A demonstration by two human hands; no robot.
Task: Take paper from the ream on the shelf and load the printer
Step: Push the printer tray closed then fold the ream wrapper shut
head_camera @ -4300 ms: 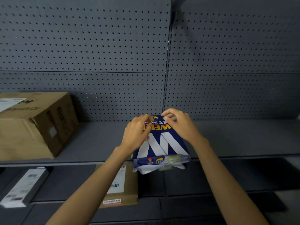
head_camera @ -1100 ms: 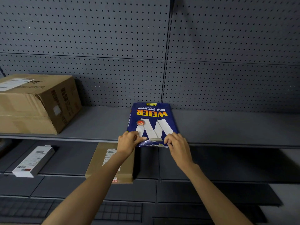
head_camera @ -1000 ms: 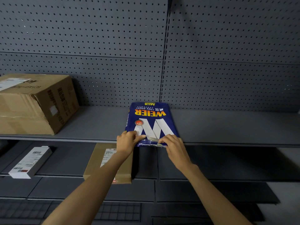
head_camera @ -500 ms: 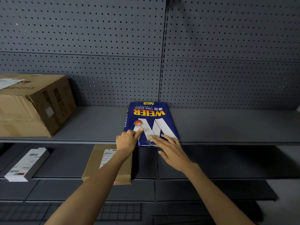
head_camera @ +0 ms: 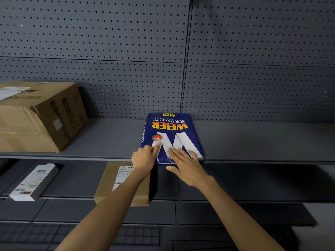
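The ream [head_camera: 171,134] lies flat on the shelf [head_camera: 253,140], its near end at the front edge and slightly overhanging it, the wrapper there looking opened. The left hand [head_camera: 145,158] touches the near left corner with its forefinger stretched onto the top face and the other fingers curled; whether that grip actually pinches the wrapper I cannot tell. The right hand [head_camera: 186,165] lies on the near right part of the pack, fingers spread and flat, thumb out below the edge, holding nothing.

Risks, as I judge them: with the pack so close to the edge, a pull on the sheets could drag the whole ream off the shelf unless one hand pins it. A torn wrapper may snag, so the sheets could come out bent or fanned, and a loose handful could slip and scatter onto the lower shelves.

Going from the left: a big cardboard box [head_camera: 39,115] sits on the same shelf, well apart from the ream. Below it a small white box [head_camera: 33,182] lies on the lower shelf, and a flat brown parcel [head_camera: 116,182] with a label lies just under the left forearm. The pegboard wall [head_camera: 253,51] backs the shelf. Nothing blocks the hands. No printer is in view.
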